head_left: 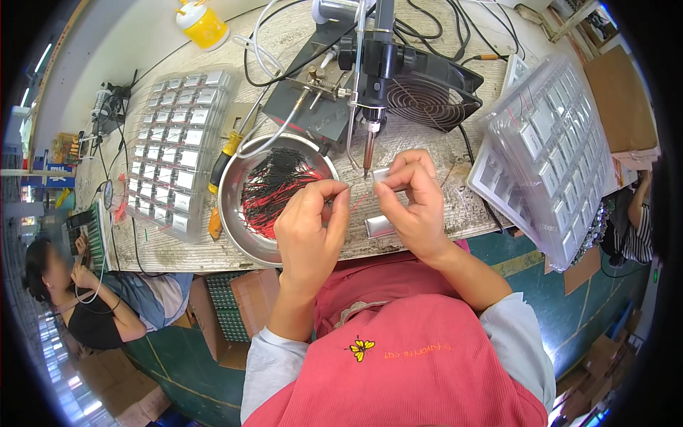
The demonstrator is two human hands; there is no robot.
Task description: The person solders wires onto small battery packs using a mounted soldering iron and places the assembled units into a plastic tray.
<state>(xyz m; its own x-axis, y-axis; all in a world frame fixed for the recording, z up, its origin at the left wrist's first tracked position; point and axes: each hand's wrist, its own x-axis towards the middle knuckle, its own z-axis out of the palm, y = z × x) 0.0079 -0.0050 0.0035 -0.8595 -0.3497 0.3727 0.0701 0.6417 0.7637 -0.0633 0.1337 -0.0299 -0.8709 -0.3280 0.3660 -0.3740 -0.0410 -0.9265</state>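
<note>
My left hand is closed in a pinch just left of the soldering iron, which hangs tip down from a stand. A thin red wire runs between my two hands, and the left fingertips seem to grip its end. My right hand pinches a small flat silver battery cell, held beside the iron's tip. Beneath that hand a second silver cell lies near the bench edge. To the left, a round metal bowl holds many red and black wires, partly behind my left hand.
Stacked clear trays of silver cells stand left and right. A black fan and a dark box with tubing are behind the iron. A yellow-handled screwdriver lies by the bowl. Another person sits at left.
</note>
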